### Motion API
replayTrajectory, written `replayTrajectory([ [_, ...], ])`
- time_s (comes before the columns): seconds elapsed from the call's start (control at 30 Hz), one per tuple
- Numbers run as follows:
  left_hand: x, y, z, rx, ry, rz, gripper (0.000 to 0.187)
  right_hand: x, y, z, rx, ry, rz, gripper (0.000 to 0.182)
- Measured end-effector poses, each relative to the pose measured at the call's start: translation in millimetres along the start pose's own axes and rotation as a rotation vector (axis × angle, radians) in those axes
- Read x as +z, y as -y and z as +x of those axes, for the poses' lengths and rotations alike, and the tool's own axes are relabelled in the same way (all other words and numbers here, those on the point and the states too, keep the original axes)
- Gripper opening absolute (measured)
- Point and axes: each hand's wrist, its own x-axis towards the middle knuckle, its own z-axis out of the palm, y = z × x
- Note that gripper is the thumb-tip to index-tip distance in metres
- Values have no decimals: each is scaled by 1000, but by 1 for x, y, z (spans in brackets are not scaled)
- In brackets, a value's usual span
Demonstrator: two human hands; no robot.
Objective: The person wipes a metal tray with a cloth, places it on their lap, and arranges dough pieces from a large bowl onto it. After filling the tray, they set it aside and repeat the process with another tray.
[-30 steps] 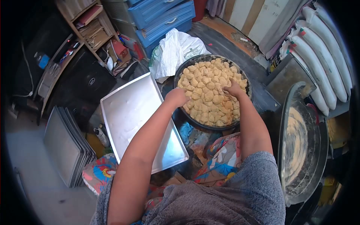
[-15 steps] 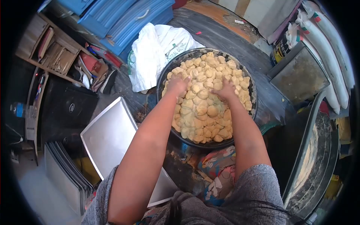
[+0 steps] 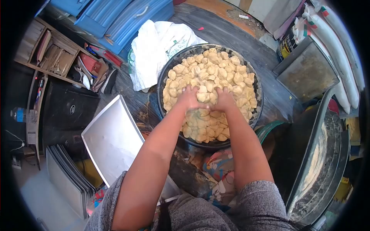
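A round black tub (image 3: 259, 82) stands in front of me, filled with many pale, lumpy dough pieces (image 3: 210, 69). My left hand (image 3: 189, 99) lies on the pieces near the tub's middle, its fingers curled round some of them. Close beside it on the right, my right hand (image 3: 224, 99) is bent over the pieces too. The two hands face each other with a few dough pieces between them. Their fingertips point away from me, and some are partly sunk among the lumps.
A white sack (image 3: 154, 54) touches the tub's far left. Blue drawers (image 3: 127, 23) stand behind. At left are a metal tray (image 3: 113, 134), stacked trays (image 3: 67, 177) and a wooden shelf (image 3: 58, 57). At right are a metal container (image 3: 308, 73), full sacks (image 3: 335, 54) and a large black basin (image 3: 327, 169).
Both hands have moved together, toward the middle of the tub and slightly nearer to me. The dough pieces beneath them have shifted. The view has tilted a little.
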Motion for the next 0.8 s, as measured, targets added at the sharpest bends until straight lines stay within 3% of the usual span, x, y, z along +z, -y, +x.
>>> replayTrajectory([
  [0.1, 8, -8, -17, 29, -1, 68, 119, 0, -5, -11, -57, 11, -120, 106],
  [0.17, 8, -10, -13, 19, 3, 44, 124, 0, -10, -10, -98, 39, -131, 114],
  [0.27, -1, -15, 4, -12, 36, 67, 129, -6, 6, -17, -43, -64, -139, 120],
  [0.37, -9, -13, 30, -28, 45, 140, 132, -10, 9, 1, -13, 2, -127, 123],
  [0.43, -14, -11, 37, -4, 178, 43, 136, -8, 5, 11, -28, -13, -129, 117],
  [0.57, -1, -7, 27, 72, 255, 84, 139, -2, -8, 23, -115, -6, -157, 109],
  [0.63, -5, -18, 5, 57, 274, 156, 139, -9, -5, 15, -117, 139, -173, 104],
  [0.73, 1, -24, -4, 35, 179, 231, 134, 9, 3, 0, -100, -45, -292, 105],
  [0.8, 9, -21, -3, 20, 1, 172, 120, 9, 5, 5, -95, -63, -261, 100],
])
